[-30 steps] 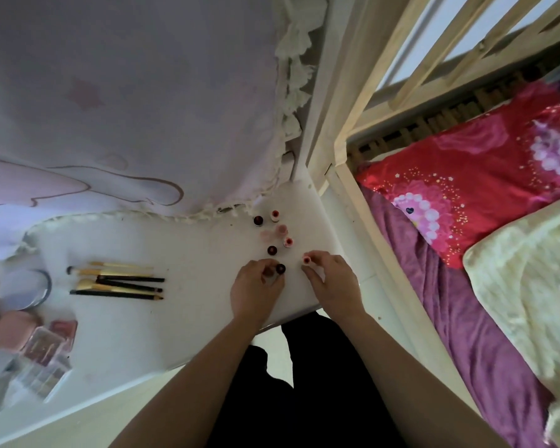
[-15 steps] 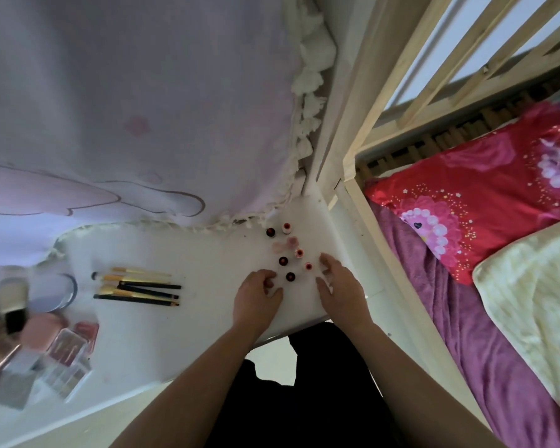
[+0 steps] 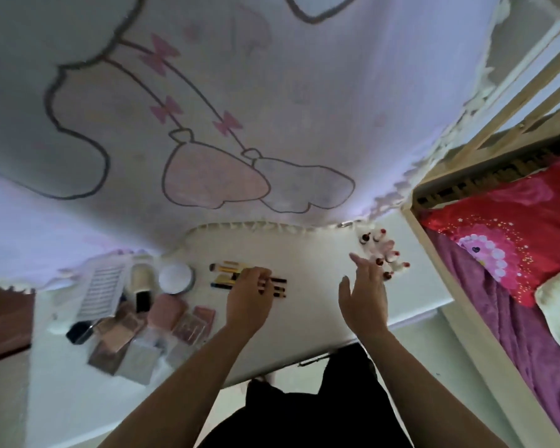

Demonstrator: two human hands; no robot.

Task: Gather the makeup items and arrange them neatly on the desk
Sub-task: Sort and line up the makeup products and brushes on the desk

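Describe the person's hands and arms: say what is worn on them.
The left hand and right hand are bare: no gloves, and no rings show on the fingers. Both forearms are uncovered down to the frame's lower edge, with no sleeves, watch or bracelet in view. The nails are too small to judge.

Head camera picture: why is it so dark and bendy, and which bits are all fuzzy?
Head view: the light is dim, so the desk and both arms look grey and shadowy. Head view: the wide lens makes the wooden bed frame splay outward near the edge. Head view: the makeup palettes on the left are smeared and the right hand blurs at its fingertips, while the makeup brushes look fairly sharp.
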